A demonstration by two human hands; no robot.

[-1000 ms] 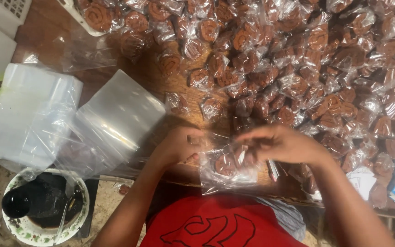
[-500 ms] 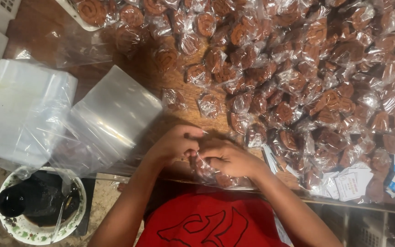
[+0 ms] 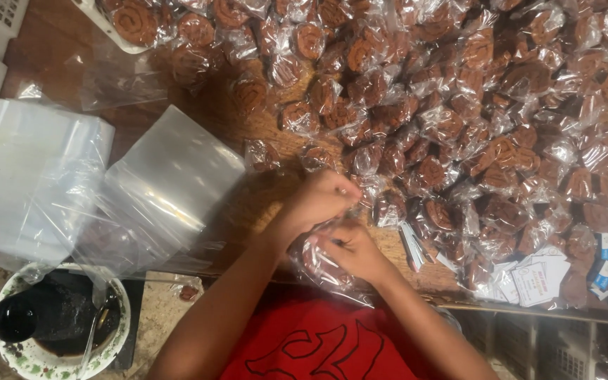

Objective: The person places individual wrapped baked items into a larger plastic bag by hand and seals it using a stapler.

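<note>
**Two hands close together on a clear bag of spiral cookies**

Both hands meet at the near edge of the wooden counter (image 3: 58,49), just above the person's red shirt (image 3: 318,345). The left hand (image 3: 321,200) is curled, its fingers bunched and pinching the top of a clear plastic bag (image 3: 325,271). The right hand (image 3: 350,250) lies just below it, touching it, fingers pressed together on the same bag, which hangs toward the shirt with brown spiral cookies showing inside.

Beyond the hands, a wide heap of wrapped cookies (image 3: 459,105) covers most of the counter's right and far side. A stack of empty clear bags (image 3: 170,183) lies to the left, near the left forearm, and a second, larger stack (image 3: 33,183) sits further left. Small printed labels (image 3: 540,278) lie at the right by the heap's near edge. A patterned bowl (image 3: 58,355) with a dark bottle in it stands at the lower left.
</note>
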